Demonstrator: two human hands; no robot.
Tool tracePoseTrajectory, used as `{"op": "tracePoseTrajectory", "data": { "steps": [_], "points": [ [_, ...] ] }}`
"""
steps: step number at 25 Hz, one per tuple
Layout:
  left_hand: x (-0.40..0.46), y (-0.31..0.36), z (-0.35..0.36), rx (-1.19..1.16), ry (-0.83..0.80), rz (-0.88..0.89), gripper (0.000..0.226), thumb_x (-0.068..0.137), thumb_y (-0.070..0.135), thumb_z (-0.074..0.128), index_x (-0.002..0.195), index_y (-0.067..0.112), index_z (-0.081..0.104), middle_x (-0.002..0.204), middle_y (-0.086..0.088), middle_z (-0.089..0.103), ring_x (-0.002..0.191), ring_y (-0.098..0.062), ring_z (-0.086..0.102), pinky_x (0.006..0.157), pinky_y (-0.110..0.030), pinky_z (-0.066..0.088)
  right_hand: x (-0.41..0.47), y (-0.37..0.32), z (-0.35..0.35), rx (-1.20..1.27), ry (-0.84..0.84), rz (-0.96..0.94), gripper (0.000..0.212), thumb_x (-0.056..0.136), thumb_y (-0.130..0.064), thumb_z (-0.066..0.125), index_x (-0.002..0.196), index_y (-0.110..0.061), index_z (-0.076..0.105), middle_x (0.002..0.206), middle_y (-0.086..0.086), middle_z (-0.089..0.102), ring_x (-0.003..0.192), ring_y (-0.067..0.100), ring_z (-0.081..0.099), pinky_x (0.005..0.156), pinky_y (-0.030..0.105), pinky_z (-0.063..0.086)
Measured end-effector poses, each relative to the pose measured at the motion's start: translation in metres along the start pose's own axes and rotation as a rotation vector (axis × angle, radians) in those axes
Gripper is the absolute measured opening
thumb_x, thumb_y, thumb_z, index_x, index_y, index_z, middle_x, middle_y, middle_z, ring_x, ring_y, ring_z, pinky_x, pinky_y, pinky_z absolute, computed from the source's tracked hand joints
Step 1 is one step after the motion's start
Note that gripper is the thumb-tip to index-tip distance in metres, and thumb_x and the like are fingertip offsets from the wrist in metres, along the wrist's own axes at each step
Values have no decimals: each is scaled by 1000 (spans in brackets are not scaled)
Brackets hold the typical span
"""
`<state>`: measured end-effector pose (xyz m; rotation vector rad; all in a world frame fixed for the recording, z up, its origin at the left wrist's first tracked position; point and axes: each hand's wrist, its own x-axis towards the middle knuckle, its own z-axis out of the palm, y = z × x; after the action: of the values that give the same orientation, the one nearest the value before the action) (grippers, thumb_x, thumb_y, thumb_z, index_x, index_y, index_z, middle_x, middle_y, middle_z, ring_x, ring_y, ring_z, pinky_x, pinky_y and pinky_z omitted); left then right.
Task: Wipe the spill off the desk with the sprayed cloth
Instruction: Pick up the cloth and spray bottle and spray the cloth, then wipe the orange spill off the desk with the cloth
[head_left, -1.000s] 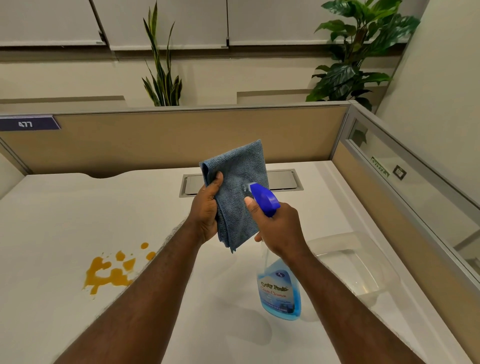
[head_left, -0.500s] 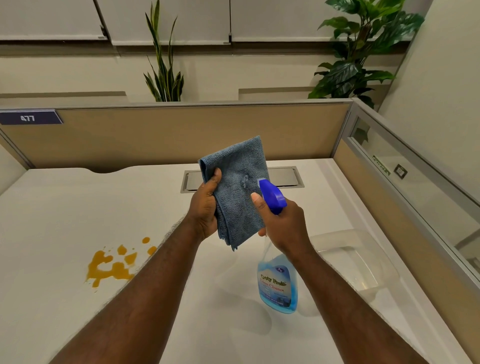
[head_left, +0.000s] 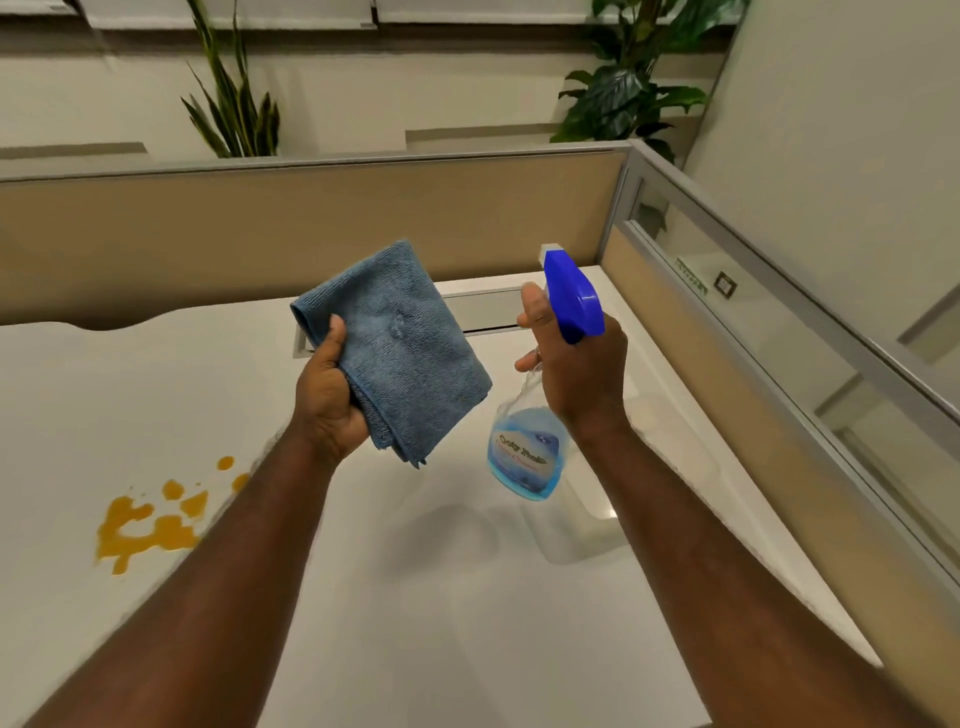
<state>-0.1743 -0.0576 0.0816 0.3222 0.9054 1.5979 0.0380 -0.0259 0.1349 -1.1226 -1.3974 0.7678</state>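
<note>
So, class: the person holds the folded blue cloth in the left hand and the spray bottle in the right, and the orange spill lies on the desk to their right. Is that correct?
Not quite. The head view shows the orange spill on the desk to the person's left, beside the left forearm. The rest stands: the left hand holds the folded blue cloth and the right hand holds the spray bottle.

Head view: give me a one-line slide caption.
Left hand holds a folded blue cloth, right hand a spray bottle, above a white desk with an orange spill.
</note>
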Motion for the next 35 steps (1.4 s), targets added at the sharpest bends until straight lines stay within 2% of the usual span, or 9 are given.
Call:
{"op": "tracePoseTrajectory", "data": {
  "steps": [3,8,11,16,20,24,28,32,35],
  "points": [
    [-1,-1,-14,4,43,-2,60,91,54,48,136,14,52,129,-12,64,113,-31,64,84,-49,55,-13,20,10,-42,116,24,17,87,-39,60,77,-27,53,71,4,65,54,17,62,50,10,49],
    [-2,-6,-35,8,98,0,60,91,54,49,135,14,53,127,-11,65,110,-29,66,90,-50,52,-33,54,25,-40,228,113,19,85,-49,59,75,-36,50,68,2,65,63,26,65,62,42,60],
    [-6,-6,-41,11,121,-4,59,91,54,48,135,15,53,126,-10,66,107,-28,67,88,-49,54,-41,66,32,-44,244,91,27,82,-57,57,80,-30,52,69,3,66,65,26,66,62,45,60],
    [-9,-7,-48,8,142,-10,59,90,54,51,134,16,54,125,-9,67,109,-29,66,77,-45,57,-53,75,40,-59,244,66,27,82,-54,58,86,-27,52,71,-2,63,64,25,65,63,38,60],
    [-10,-7,-53,4,145,-19,58,90,54,51,134,16,53,125,-9,66,109,-29,66,77,-46,57,-57,73,48,-78,229,66,39,79,-55,58,90,-17,57,73,-3,61,61,18,57,62,17,51],
    [-13,-8,-56,1,133,-32,55,91,53,50,131,16,55,121,-9,68,107,-30,66,83,-49,55,-59,70,57,-42,212,138,47,79,-46,64,108,-10,58,86,-4,62,69,15,57,64,7,46],
    [-17,-6,-64,2,114,-41,57,90,53,51,132,15,55,124,-11,67,112,-32,64,85,-51,54,-68,75,58,-53,192,193,56,80,-41,67,125,-10,51,109,5,65,91,16,60,78,18,51],
    [-22,-2,-73,-16,87,-56,58,91,52,51,132,12,55,125,-13,66,112,-33,64,86,-50,54,-78,84,50,-93,122,253,91,70,-53,72,141,-15,28,131,8,55,109,15,55,90,26,46],
    [-28,-2,-78,-32,60,-76,57,91,51,51,132,11,55,125,-14,66,113,-33,64,88,-50,53,-98,84,39,-206,283,160,99,65,-62,71,140,-16,27,136,10,44,121,17,46,98,33,44]
  ]
}}
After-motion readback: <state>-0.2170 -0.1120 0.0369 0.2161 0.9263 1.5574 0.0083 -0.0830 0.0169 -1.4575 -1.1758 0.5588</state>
